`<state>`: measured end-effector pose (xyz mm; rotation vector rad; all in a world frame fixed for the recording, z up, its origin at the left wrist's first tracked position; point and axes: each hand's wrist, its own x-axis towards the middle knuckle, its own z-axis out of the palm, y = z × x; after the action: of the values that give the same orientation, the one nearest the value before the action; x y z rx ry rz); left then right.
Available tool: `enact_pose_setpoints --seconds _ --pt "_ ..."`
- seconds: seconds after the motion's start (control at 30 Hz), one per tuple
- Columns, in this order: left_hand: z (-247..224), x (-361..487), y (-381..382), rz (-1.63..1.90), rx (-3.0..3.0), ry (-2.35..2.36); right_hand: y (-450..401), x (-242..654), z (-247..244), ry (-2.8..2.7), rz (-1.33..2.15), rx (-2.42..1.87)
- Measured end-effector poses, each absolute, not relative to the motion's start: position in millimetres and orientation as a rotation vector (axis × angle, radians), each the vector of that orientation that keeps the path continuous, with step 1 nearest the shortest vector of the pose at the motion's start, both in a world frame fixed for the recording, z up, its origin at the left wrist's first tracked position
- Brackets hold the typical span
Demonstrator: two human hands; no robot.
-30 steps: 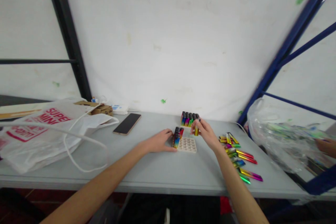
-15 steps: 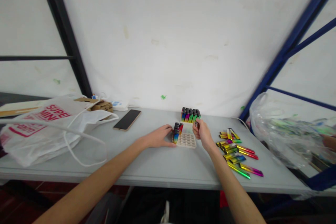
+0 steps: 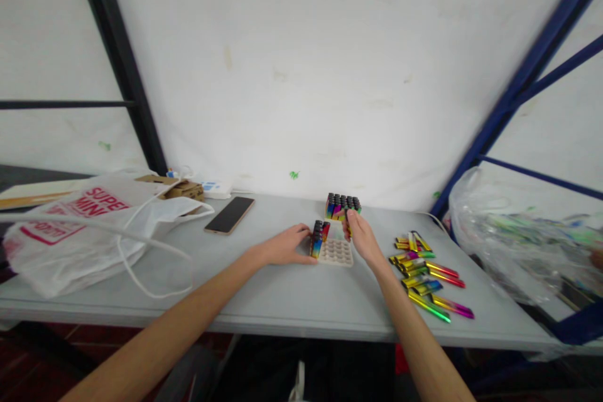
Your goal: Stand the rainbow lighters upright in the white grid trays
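Note:
A pale tray [image 3: 336, 254] with rows of round pockets lies in front of me. Along its left side stand several shiny rainbow-coloured lighters [image 3: 317, 244] with black tops. My left hand [image 3: 287, 246] rests at that side, thumb and fingers spread, its tips against the lighters and the tray's edge. Above the tray's right part, my right hand [image 3: 360, 233] is closed in a pinch on a small dark-topped lighter [image 3: 347, 216], mostly hidden by the fingers. Behind the tray stands a tight block of upright lighters [image 3: 335, 202] with black tops.
Loose metallic sleeves [image 3: 428, 282] in gold, red, green and purple lie on the right. A phone [image 3: 230, 215] lies at the left, beside a white plastic bag [image 3: 85, 232] and cardboard [image 3: 183, 190]. Clear plastic bags [image 3: 509, 239] sit by the blue frame [image 3: 513, 85].
My right hand has turned and shifted slightly, so the dark top of the lighter it holds now shows in front of the rear block. My left hand stays in place.

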<state>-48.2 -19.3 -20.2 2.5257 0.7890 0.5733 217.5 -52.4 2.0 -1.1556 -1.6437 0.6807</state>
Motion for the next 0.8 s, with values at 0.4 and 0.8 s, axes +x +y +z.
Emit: enact_pose_setpoints --seconds 0.4,0.8 --pt "-18.0 -48.4 -21.8 0.556 2.503 0.817 -58.9 220.3 2.5 -1.932 0.399 -1.042" --pt "-21.7 -48.4 -18.6 0.563 2.523 0.801 -58.8 215.7 1.3 -2.098 0.444 -1.096"
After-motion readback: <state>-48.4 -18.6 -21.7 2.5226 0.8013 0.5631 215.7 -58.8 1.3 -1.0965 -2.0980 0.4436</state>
